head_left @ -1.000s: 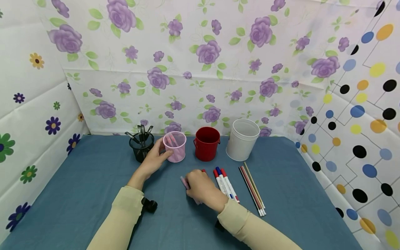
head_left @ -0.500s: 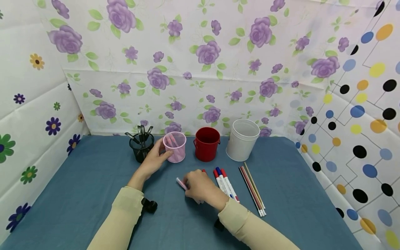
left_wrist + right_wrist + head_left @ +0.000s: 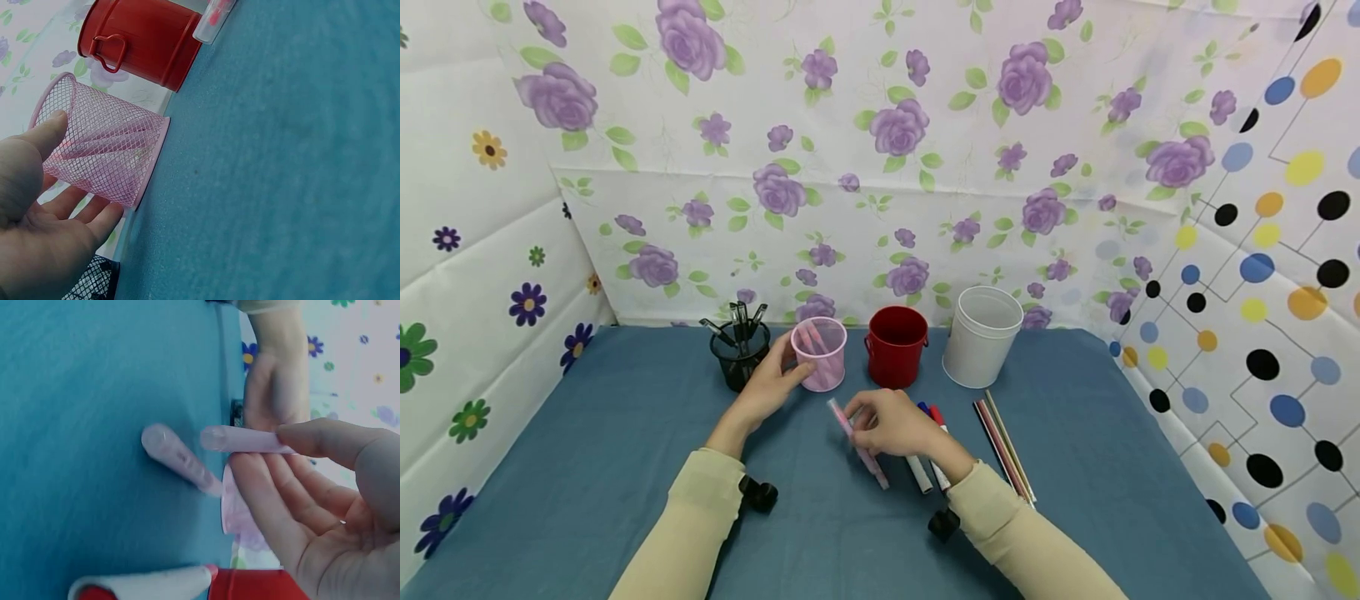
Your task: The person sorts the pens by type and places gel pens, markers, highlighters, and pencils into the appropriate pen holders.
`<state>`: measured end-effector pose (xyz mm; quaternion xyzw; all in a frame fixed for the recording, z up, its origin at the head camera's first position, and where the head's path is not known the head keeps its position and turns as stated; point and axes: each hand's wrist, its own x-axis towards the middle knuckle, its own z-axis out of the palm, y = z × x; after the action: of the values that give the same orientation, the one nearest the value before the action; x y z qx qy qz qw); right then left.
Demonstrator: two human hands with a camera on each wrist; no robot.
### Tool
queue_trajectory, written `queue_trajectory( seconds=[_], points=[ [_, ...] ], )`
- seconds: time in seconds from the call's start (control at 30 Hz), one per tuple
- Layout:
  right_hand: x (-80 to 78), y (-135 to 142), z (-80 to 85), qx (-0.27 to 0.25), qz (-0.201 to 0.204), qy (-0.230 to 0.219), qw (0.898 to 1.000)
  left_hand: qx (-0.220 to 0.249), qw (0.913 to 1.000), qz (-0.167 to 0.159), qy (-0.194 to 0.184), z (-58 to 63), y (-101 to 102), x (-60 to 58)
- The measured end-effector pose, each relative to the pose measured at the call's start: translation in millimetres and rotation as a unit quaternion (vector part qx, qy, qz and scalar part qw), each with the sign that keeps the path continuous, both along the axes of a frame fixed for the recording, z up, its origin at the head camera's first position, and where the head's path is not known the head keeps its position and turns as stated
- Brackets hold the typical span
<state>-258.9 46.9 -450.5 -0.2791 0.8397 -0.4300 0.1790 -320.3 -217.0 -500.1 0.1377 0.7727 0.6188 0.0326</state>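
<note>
My left hand [image 3: 769, 379] holds a pink mesh pen cup [image 3: 103, 137] from its left side, thumb and fingers spread around the mesh. Pinkish pens [image 3: 814, 337] lean inside the cup. In the right wrist view, my right hand [image 3: 331, 506] pinches a translucent pink pen [image 3: 247, 439] between thumb and fingers. A second pink pen [image 3: 181, 459] lies on the blue cloth beside it. In the head view, the right hand [image 3: 895, 423] is in front of and to the right of the cup, partly covering the white markers [image 3: 919, 475].
A black mesh cup of pens [image 3: 741, 346] stands left of the pink cup. To its right are a red bucket [image 3: 897, 346] and a white bucket [image 3: 983, 337]. Several pencils [image 3: 1003, 446] lie at the right on the blue cloth [image 3: 1112, 500].
My right hand has shifted up and to the right, its fingers now lifting the pink pen. More of the markers are covered by it. The left hand stays on the cup.
</note>
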Motion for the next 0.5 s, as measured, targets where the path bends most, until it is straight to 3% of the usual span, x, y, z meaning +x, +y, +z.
queue_trajectory(
  seconds=[0.27, 0.5],
  points=[
    [-14.8, 14, 1.8, -0.082, -0.040, -0.004, 0.996, 0.000, 1.0000, -0.002, -0.002, -0.4, 0, 0.3],
    [-30.8, 20, 12.0, -0.135, -0.074, 0.026, 0.988, 0.004, 1.0000, -0.004, -0.005, 1.3, 0, 1.0]
  ],
)
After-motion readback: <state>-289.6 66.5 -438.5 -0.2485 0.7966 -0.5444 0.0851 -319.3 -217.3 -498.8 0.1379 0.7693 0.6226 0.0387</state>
